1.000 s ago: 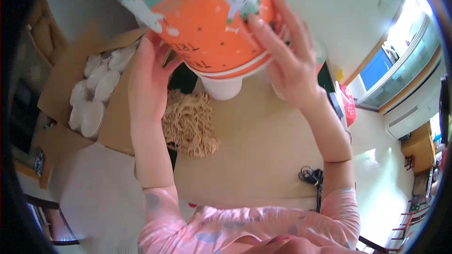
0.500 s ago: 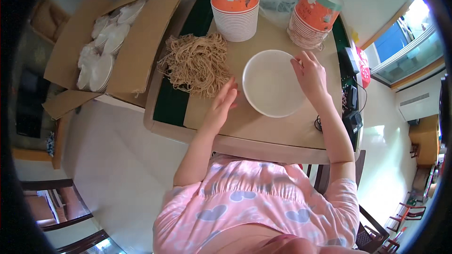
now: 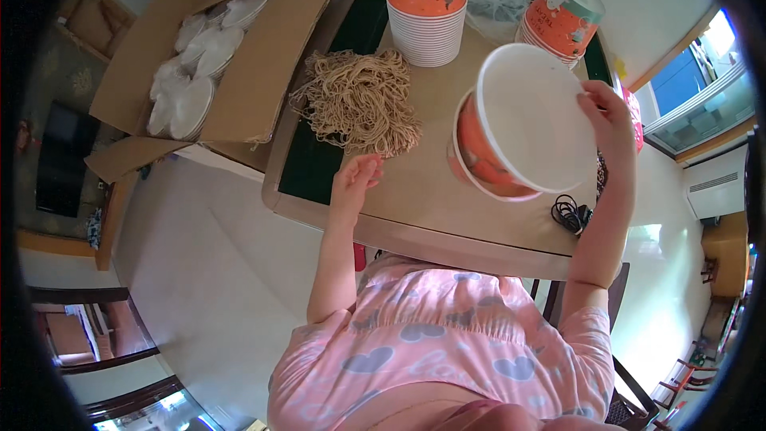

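- The right hand point(image 3: 605, 108) pinches the right side of the rim of the upper tub point(image 3: 546, 116), white inside and orange outside.
- This upper tub is tilted, its mouth facing the person, over the right half of the surface point(image 3: 415, 199); its lower part appears to sit inside the lower tub point(image 3: 456, 161).
- The left hand point(image 3: 355, 182) hovers by the near edge of the surface, toward the near left corner, its fingers bent and bunched close; whether they pinch anything cannot be told.
- A heap of beige string point(image 3: 359, 104) lies just beyond that hand, toward the left edge.
- Near the far edge stands a tall tub stack point(image 3: 427, 36); a shorter stack point(image 3: 561, 20) stands by the far right corner.
- Clear plastic point(image 3: 496, 4) lies between them.
- A black cable point(image 3: 568, 214) lies by the near right corner.
- Beside the left edge, an open carton point(image 3: 259, 68) holds white round pieces point(image 3: 191, 108).
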Demonstrator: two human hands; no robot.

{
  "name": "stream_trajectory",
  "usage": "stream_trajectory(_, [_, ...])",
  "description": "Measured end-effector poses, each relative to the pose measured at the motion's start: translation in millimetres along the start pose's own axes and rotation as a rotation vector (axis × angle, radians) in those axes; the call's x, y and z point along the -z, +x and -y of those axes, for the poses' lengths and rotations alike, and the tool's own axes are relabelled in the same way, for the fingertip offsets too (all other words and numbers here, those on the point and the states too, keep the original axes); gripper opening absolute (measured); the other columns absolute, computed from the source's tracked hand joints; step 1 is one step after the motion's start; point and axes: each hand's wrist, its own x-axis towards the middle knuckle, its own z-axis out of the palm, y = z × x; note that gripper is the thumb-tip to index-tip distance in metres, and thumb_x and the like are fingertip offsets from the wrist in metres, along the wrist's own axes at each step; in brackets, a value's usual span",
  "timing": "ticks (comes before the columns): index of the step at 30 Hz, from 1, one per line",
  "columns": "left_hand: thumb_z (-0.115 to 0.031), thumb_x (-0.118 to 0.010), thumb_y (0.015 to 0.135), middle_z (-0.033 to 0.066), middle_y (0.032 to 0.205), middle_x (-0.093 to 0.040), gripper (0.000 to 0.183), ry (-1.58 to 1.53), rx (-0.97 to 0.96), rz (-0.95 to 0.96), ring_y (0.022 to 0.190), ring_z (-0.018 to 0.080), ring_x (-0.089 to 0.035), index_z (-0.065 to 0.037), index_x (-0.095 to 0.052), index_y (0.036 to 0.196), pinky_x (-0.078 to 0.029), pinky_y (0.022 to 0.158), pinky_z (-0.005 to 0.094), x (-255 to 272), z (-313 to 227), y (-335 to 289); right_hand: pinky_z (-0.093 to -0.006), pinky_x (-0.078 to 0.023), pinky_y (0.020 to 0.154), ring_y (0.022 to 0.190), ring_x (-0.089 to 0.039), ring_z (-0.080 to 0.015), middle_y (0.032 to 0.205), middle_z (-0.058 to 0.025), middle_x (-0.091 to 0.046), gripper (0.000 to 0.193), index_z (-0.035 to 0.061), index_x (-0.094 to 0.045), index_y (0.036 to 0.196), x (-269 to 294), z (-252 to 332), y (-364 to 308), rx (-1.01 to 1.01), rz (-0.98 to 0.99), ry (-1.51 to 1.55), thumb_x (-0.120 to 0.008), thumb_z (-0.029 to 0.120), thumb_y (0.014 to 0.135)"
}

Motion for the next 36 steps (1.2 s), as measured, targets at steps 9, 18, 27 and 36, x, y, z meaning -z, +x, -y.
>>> stream_trajectory(9, [-0.020,-0.058,0.094,0.0014,0.096,-0.067,0.020,0.001,0.017,-0.024,0.083,0.0098,-0.062,-0.006,-0.064,0.107,-0.048,0.074,0.0230,-4.8,-2.1,11.4,-0.0215,-0.045,0.076,0.085,-0.058,-0.0085,0.094,-0.0035,-0.064,0.026,0.0000,-0.061,0.111,21.1,-22.1,-13.0,-0.076,-0.291,0.296,-0.061,0.012,0.088])
stream_trajectory(18, [-0.015,-0.067,0.086,0.0028,0.084,-0.065,0.021,0.216,-0.133,-0.397,0.070,0.0102,-0.059,-0.002,-0.063,0.101,-0.047,0.063,0.0234,19.3,-8.6,97.7,-0.0212,-0.045,0.046,0.054,-0.053,-0.0068,0.081,-0.0028,-0.059,0.031,0.0054,-0.050,0.118,7.6,-88.8,-46.9,-0.245,-0.451,0.429,-0.058,0.013,0.090])
stream_trajectory(27, [-0.017,-0.070,0.083,0.0016,0.067,-0.059,0.017,0.276,-0.207,-0.433,0.058,0.0104,-0.054,-0.003,-0.062,0.081,-0.042,0.050,0.0254,27.4,-14.2,136.8,-0.0208,-0.047,0.045,0.052,-0.053,-0.0069,0.078,-0.0044,-0.061,0.035,0.0068,-0.048,0.121,-19.8,-124.6,-73.6,-0.518,-0.442,0.514,-0.060,0.020,0.091])
stream_trajectory(36, [-0.011,-0.058,0.091,0.0078,0.081,-0.064,0.006,-0.182,-0.575,-0.170,0.058,0.0080,-0.052,-0.006,-0.056,0.090,-0.038,0.050,0.0200,3.5,-194.2,93.8,-0.0171,-0.034,0.050,0.059,-0.042,-0.0027,0.082,-0.0004,-0.052,0.037,0.0063,-0.047,0.126,-19.3,-140.3,-107.5,-0.152,-0.788,0.398,-0.058,0.006,0.090])
